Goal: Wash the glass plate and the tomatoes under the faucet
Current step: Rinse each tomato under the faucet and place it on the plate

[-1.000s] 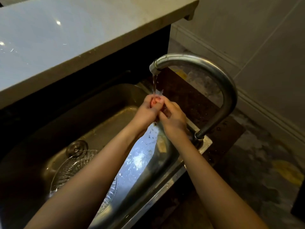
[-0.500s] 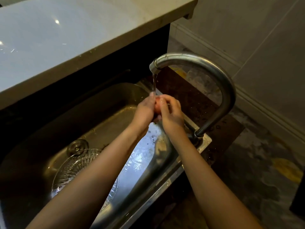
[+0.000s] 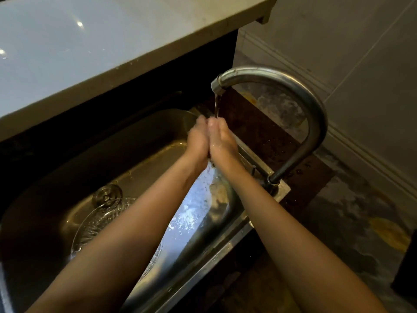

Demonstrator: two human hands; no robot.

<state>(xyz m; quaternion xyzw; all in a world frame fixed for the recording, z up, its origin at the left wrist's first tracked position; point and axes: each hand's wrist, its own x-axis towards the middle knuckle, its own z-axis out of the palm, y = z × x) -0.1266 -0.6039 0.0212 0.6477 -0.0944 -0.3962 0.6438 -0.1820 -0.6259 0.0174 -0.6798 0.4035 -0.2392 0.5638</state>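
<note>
My left hand (image 3: 198,141) and my right hand (image 3: 223,142) are pressed palm to palm under the thin water stream (image 3: 217,106) running from the curved steel faucet (image 3: 312,114). The tomato seen between them a moment ago is now hidden inside my closed palms. The clear patterned glass plate (image 3: 94,223) lies flat on the bottom of the steel sink (image 3: 135,141), at the left, partly covered by my left forearm. No other tomatoes are in view.
A round drain plug (image 3: 107,195) sits just behind the plate. A pale countertop (image 3: 90,41) overhangs the sink's far side. The faucet base (image 3: 274,180) stands at the sink's right corner, with stained floor (image 3: 352,211) and a tiled wall beyond.
My hands have closed flat together and slid against each other under the stream. The red tomato that showed between my fingers is now covered.
</note>
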